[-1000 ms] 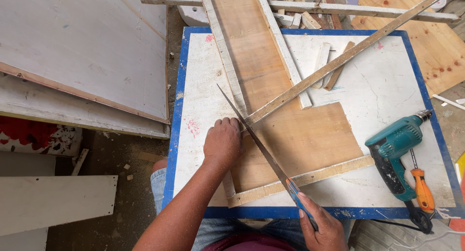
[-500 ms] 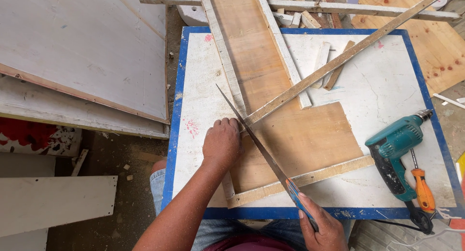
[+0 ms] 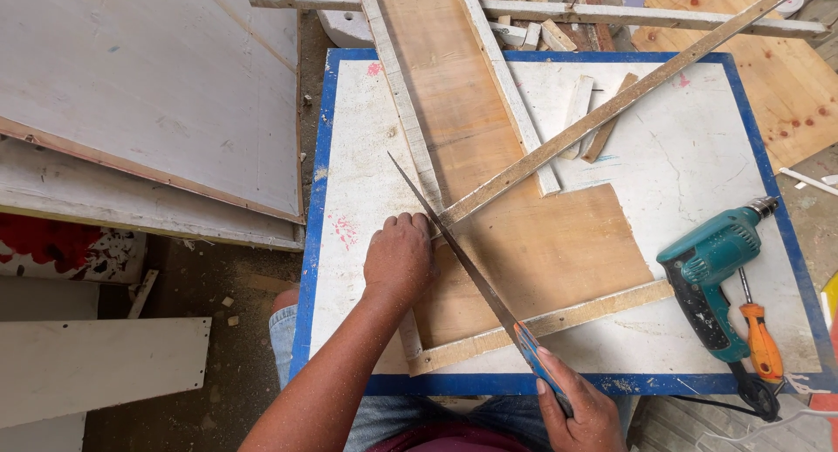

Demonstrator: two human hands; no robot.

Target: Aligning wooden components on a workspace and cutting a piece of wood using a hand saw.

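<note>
Your right hand (image 3: 576, 408) is closed around the blue handle of a handsaw (image 3: 463, 264) at the near edge of the blue-rimmed white table (image 3: 367, 168), fingers wrapped tight over the grip. The saw's thin blade runs diagonally away from you across the table and meets the near end of a long wooden batten (image 3: 611, 107), which slants from the table's middle out past its far right corner. Your left hand (image 3: 399, 258) lies fisted, knuckles up, on the table just left of the blade, pressing on the near end of the batten and the framed plywood panel (image 3: 524, 243) under it; the fingers are curled in, and whether they clasp anything cannot be told. The panel lies along the middle of the table, its pale frame strips on both long sides and across the near end. A teal power drill (image 3: 711, 269) lies on the right side of the table, well apart from the saw, with an orange-handled screwdriver (image 3: 761, 339) just beside it, nearer the right rim. Left of the table, large pale boards (image 3: 148, 112) are stacked. Beyond the table's far right corner lies a plywood sheet (image 3: 768, 68).
</note>
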